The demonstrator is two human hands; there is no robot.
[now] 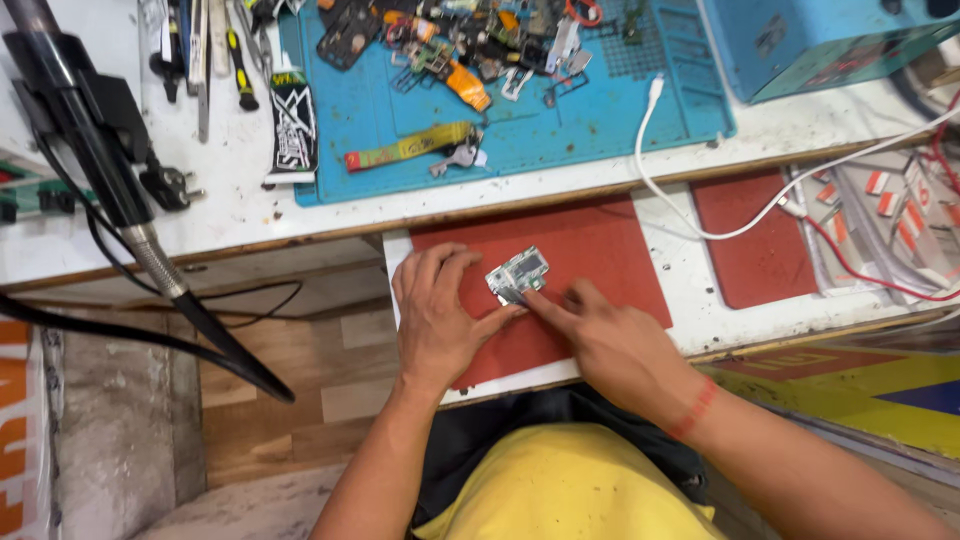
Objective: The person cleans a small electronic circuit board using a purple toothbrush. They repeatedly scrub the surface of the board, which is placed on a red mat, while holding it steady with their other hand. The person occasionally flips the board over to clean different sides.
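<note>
A small silvery circuit board point(518, 273) lies on a red mat point(600, 250) on a pull-out shelf. My left hand point(437, 315) rests flat on the mat just left of the board, its thumb touching the board's lower edge. My right hand point(605, 340) comes in from the right, with the index finger pressing on the board's lower corner. Neither hand grips anything. A red thread band circles my right wrist.
A blue work mat point(600, 120) on the white bench above carries several phone parts, flex cables and a yellow strap point(410, 148). Screwdrivers point(238, 65) lie at top left. A black flexible arm point(150, 250) crosses the left. A white cable point(700, 225) runs right beside a second red mat point(750, 240).
</note>
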